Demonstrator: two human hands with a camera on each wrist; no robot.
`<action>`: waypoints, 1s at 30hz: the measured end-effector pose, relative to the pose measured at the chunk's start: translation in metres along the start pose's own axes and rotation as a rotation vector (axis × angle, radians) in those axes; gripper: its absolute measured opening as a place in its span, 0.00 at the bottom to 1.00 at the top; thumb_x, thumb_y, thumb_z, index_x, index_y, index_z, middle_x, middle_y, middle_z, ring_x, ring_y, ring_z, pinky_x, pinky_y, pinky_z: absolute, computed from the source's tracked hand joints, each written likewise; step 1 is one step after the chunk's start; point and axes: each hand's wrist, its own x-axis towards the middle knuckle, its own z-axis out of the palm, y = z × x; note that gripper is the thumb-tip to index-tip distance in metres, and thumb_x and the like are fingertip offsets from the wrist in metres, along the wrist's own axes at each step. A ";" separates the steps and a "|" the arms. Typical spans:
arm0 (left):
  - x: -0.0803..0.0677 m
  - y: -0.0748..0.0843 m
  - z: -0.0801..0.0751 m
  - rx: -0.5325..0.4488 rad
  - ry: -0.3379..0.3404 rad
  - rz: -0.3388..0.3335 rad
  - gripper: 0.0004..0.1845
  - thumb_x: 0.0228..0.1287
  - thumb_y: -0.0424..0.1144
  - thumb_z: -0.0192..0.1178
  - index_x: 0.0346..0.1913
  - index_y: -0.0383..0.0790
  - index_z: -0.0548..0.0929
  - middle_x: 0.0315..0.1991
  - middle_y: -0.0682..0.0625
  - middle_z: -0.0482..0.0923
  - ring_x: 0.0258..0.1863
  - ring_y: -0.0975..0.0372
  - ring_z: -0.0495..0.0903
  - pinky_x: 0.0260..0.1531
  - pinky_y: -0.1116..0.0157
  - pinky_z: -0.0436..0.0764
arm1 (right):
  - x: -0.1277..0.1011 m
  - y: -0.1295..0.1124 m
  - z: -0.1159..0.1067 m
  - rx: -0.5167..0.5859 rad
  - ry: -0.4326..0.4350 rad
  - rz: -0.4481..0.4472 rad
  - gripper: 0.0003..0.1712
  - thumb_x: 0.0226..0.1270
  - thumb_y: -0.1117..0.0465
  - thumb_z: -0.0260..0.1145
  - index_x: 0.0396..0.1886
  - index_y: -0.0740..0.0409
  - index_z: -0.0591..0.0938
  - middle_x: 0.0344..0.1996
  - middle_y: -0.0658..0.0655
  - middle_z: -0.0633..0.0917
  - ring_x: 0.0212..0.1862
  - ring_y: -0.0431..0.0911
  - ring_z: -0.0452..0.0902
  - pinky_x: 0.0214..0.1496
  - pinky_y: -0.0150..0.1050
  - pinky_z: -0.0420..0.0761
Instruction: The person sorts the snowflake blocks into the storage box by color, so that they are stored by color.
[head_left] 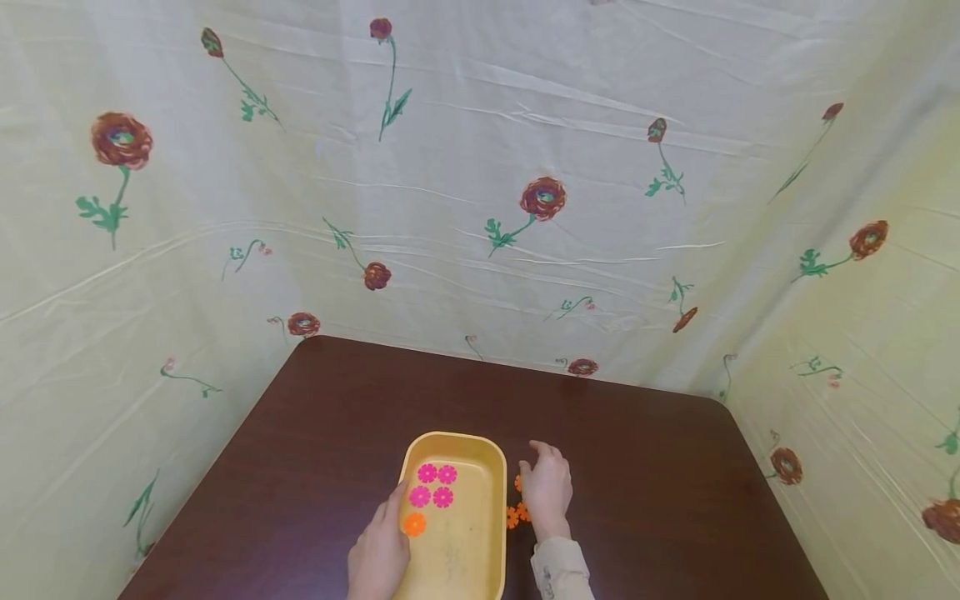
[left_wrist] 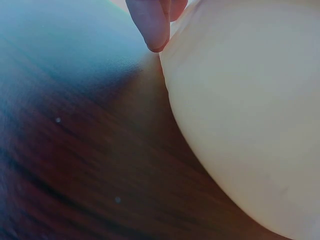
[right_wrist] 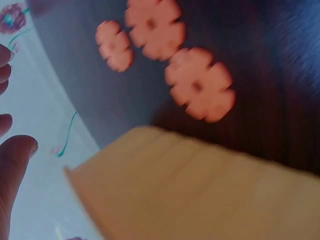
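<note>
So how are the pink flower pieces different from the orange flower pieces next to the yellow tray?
The four pink flower-shaped plastic pieces lie inside the yellow plastic tray, grouped as a neat square. The orange flower-shaped plastic pieces lie outside it on the dark brown wooden table, beside the right hand and partly hidden by it. Both kinds share the same flat, notched flower shape.

On the dark brown wooden table [head_left: 645, 467] stood a yellow plastic tray [head_left: 480, 546] holding four pink flower-shaped discs [head_left: 432, 485] and one orange disc [head_left: 414, 524]. The left hand [head_left: 380, 552] rested against the tray's left rim beside the orange disc. The right hand [head_left: 547, 490] hovered, fingers relaxed, over orange flower-shaped discs [head_left: 516, 515] lying just right of the tray.
</note>
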 end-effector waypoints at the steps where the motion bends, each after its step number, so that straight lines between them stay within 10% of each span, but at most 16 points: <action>1: 0.000 0.000 0.000 0.001 0.000 -0.001 0.35 0.47 0.24 0.56 0.63 0.46 0.67 0.45 0.42 0.77 0.22 0.47 0.78 0.15 0.53 0.71 | -0.001 0.002 0.002 -0.005 -0.004 0.000 0.19 0.52 0.64 0.69 0.47 0.58 0.81 0.47 0.61 0.80 0.46 0.56 0.75 0.45 0.52 0.76; 30: -0.001 -0.001 0.001 -0.013 0.018 0.003 0.34 0.48 0.25 0.55 0.63 0.47 0.67 0.45 0.43 0.78 0.23 0.47 0.78 0.17 0.51 0.72 | -0.027 0.033 0.017 -0.161 -0.158 -0.048 0.16 0.44 0.73 0.69 0.37 0.61 0.83 0.28 0.58 0.80 0.32 0.53 0.77 0.35 0.49 0.77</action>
